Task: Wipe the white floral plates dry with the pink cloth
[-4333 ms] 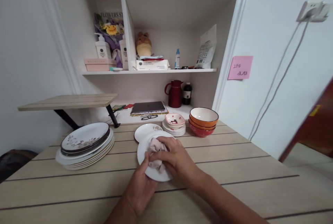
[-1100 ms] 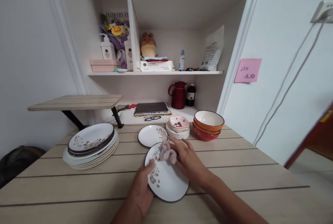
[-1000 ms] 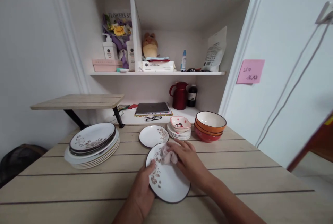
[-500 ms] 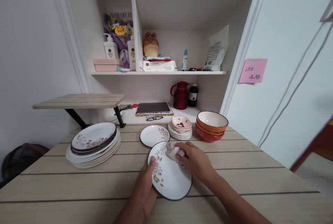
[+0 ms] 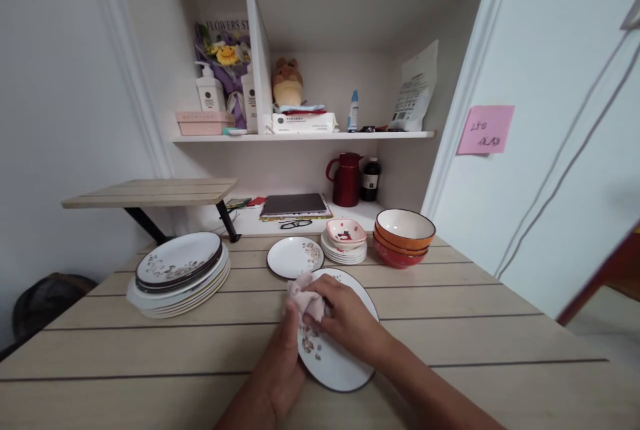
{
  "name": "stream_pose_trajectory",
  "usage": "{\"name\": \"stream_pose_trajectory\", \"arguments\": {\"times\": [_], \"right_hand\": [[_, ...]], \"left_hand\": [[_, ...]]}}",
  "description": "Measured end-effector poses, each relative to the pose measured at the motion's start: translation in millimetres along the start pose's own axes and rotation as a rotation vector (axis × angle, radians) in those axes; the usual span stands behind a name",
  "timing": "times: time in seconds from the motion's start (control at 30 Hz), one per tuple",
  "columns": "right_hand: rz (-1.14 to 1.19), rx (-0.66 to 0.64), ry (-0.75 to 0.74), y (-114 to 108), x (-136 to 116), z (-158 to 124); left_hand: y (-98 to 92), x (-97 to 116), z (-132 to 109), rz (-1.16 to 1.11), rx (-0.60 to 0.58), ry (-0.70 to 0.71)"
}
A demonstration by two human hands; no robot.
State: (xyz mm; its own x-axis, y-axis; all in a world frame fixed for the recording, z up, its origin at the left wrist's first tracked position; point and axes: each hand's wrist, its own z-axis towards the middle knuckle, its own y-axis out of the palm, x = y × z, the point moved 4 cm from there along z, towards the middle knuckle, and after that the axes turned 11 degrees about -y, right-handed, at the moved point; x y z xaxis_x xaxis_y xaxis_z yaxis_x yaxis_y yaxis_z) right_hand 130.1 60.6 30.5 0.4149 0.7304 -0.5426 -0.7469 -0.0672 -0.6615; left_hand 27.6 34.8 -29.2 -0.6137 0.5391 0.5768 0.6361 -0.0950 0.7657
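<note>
From a distance, through the head camera, I am watching a left hand [image 5: 281, 363] pinching the left edge of a flower-patterned plate [image 5: 345, 360], its thumb lying above and its fingers disappearing beneath; a crumpled pale cloth [image 5: 306, 298] is covering that plate's upper left part, just beside the thumb, and a right hand [image 5: 356, 318], crossing in from the right, is pinching the cloth in its grip. The plate is spreading rightward and toward the camera from the cloth, its round form offering no long axis, and I am not making out whether its underside is touching the counter [image 5: 150, 363]. Counting left to right, I am seeing one tall plate stack [image 5: 180, 260], dark-rimmed ones sitting on pale ones, its layers pressing too close for me to number; one small plate [image 5: 290, 257] lying flat beyond the hands; one cloth; one plate between the two hands; one low saucer stack [image 5: 345, 255], also hiding its exact number, carrying at least one pink bowl [image 5: 345, 233]; and, farthest right, one bowl pile [image 5: 404, 237] seemingly numbering three, two orange resting on one red.
</note>
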Motion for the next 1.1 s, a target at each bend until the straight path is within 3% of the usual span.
{"name": "stream_pose_trajectory", "arguments": {"times": [0.13, 0.27, 0.37, 0.5, 0.63, 0.77, 0.87, 1.0, 1.1], "right_hand": [[0.019, -0.146, -0.043, 3.9, -7.4, -3.2], [-0.024, -0.375, -0.103, 2.9, -10.3, -9.6], [-0.072, -0.541, -0.084, -5.5, -10.2, -17.7], [-0.223, -0.609, 0.003, -27.3, -5.3, -26.7], [-0.358, -0.536, 0.147, -46.1, 8.0, -28.1], [-0.453, -0.279, 0.318, -52.5, 27.0, -22.8], [-0.476, -0.122, 0.373, -45.3, 37.3, -18.5], [-0.506, -0.007, 0.347, -28.7, 36.6, -12.6], [-0.500, 0.002, 0.284, -17.1, 24.9, -8.0]], "left_hand": [[-1.5, 4.4, -3.1, -0.054, 0.004, -0.032], [-0.2, 8.5, -7.8, -0.058, 0.029, -0.076], [2.1, 8.1, -7.8, -0.049, 0.035, -0.126], [3.8, 8.9, -3.3, -0.048, 0.036, -0.101], [0.7, 10.2, -1.7, -0.015, 0.123, -0.041], [-1.0, 9.9, -3.5, 0.054, 0.208, 0.005], [-0.3, 8.4, -4.5, 0.055, 0.228, 0.031], [2.1, 6.0, -3.4, 0.006, 0.188, 0.025], [5.5, 3.9, -1.4, -0.038, 0.074, -0.026]]}}
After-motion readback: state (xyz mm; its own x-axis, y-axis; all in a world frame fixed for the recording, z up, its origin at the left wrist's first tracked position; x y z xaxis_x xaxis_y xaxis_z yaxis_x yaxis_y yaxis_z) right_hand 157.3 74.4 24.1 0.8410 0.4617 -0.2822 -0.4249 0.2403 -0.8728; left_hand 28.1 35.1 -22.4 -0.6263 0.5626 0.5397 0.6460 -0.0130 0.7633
